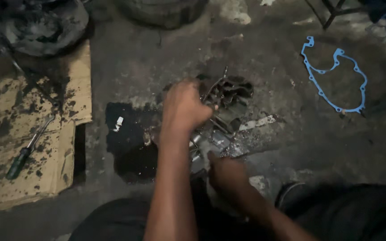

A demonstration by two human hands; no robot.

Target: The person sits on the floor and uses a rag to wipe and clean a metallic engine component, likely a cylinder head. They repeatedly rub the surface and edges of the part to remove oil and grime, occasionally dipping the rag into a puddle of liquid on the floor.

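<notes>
left hand [185, 108] clamped on the metal engine part [228, 96]; right hand [225, 172] grips its lower end.

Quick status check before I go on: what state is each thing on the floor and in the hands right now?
Left hand: closed around the top of the engine part.
Right hand: gripping its lower end; what it holds is hidden.
Engine part: on the floor, dirty, studs sticking up.
Blue gasket: flat on the floor, apart, untouched.
Screwdriver: lying on the cardboard.
Cardboard: flat, oil-stained.
Oil patch: dark, wet.
</notes>
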